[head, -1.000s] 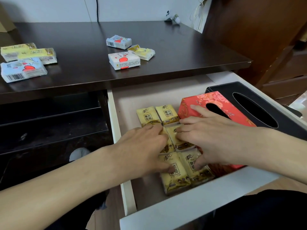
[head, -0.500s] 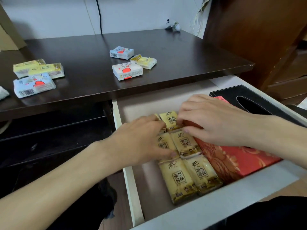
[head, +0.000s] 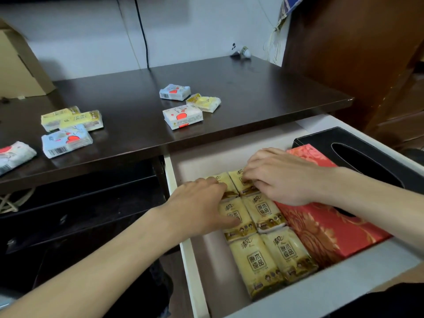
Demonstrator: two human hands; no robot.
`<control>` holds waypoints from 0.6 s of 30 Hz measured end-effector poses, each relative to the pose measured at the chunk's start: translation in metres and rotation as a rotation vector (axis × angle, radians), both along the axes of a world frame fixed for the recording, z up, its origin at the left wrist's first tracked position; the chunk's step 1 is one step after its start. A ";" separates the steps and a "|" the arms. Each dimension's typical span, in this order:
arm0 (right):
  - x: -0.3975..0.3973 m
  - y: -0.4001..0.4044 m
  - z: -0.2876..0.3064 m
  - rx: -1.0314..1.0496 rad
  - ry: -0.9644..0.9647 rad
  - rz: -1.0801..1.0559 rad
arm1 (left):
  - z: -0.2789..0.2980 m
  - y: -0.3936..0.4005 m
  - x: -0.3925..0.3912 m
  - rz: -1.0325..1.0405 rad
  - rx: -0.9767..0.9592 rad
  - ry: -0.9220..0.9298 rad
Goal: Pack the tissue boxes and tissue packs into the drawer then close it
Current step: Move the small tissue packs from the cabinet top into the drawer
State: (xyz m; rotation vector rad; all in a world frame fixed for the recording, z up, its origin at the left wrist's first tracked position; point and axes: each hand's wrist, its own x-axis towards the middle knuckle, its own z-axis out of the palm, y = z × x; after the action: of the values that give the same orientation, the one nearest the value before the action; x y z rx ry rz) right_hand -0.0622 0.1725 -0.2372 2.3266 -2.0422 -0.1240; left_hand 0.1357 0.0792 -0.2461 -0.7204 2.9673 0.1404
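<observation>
My left hand (head: 199,205) lies flat on the yellow tissue packs (head: 263,228) in the open drawer (head: 321,294), lower right of the frame, fingers nearly straight and pressing down, holding nothing. My right hand (head: 282,177) reaches over the far pair of packs with its fingertips curled onto the top edge of one; whether that grip is a real pinch or only a nudge I cannot tell. The packs sit in two columns, tight against the red tissue box (head: 330,228), with the black tissue box (head: 358,154) beyond it at the right edge.

The risk I see is in the row itself: the packs are soft and slippery, so pushing the far pair too hard could buckle one upward or slide it over its neighbour. A pack standing proud might catch under the counter (head: 229,92) when the drawer goes in.

More packs still wait on the counter: a cluster of white and yellow ones (head: 183,113) at centre and another group (head: 68,129) at left. The strip left of the yellow columns is narrow, so they may have to stack, which raises the height further.
</observation>
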 end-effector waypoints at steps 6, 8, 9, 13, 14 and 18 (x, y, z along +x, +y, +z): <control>0.002 -0.004 0.016 -0.232 -0.350 -0.107 | 0.017 -0.016 0.006 0.069 0.030 0.204; 0.004 -0.013 0.026 -0.354 -0.492 -0.145 | 0.027 -0.026 0.014 0.123 0.050 0.297; 0.005 -0.021 0.031 -0.416 -0.562 -0.163 | 0.032 -0.032 0.019 0.156 0.070 0.350; 0.005 -0.072 0.052 -0.524 -0.790 -0.310 | 0.042 -0.050 0.039 0.279 0.128 0.598; 0.004 -0.090 0.056 -0.509 -0.791 -0.360 | 0.043 -0.052 0.042 0.301 0.111 0.621; -0.003 -0.154 0.061 -0.331 -0.698 -0.525 | 0.050 -0.069 0.054 0.339 0.038 0.654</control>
State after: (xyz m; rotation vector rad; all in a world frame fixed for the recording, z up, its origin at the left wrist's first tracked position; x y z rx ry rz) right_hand -0.0653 0.0189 -0.1762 1.7170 -2.6469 1.0575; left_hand 0.1899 0.0100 -0.1965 -1.4025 3.3745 0.5503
